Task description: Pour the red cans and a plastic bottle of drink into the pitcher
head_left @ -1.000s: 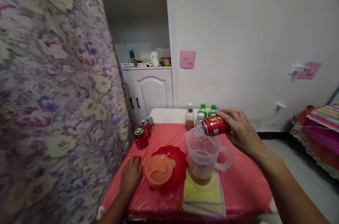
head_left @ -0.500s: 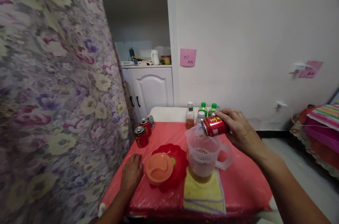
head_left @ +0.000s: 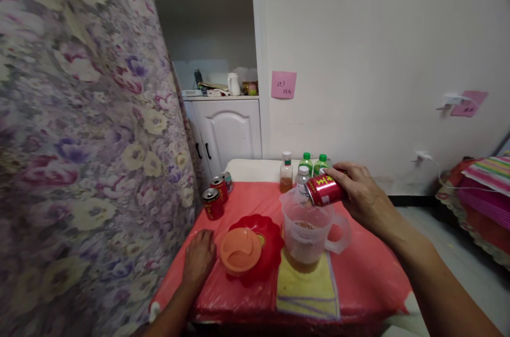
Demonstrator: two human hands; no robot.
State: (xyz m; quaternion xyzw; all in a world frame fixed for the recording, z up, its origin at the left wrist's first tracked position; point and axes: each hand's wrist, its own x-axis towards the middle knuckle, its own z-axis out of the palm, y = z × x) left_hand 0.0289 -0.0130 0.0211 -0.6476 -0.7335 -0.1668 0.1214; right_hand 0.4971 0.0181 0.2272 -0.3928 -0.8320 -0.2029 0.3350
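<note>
My right hand (head_left: pixel 360 196) grips a red drink can (head_left: pixel 324 190), tipped sideways with its mouth over a clear plastic jug (head_left: pixel 308 233). The jug holds brown liquid with foam and stands on a yellow cloth (head_left: pixel 306 292). My left hand (head_left: pixel 199 260) rests palm down on the red table cover (head_left: pixel 370 273), fingers loosely curled, holding nothing. Just right of it an orange lid (head_left: pixel 240 250) lies on a red scalloped plate (head_left: pixel 263 236).
Several red cans (head_left: pixel 213 203) stand at the table's far left. Small bottles (head_left: pixel 286 173) with white and green caps line the back edge. A flowered curtain (head_left: pixel 79 129) hangs close on the left. A white cabinet (head_left: pixel 227 129) stands behind, and bedding (head_left: pixel 482 188) lies at the right.
The can stays tipped over the jug in my right hand. The view has shifted slightly. My left hand has not moved on the table.
</note>
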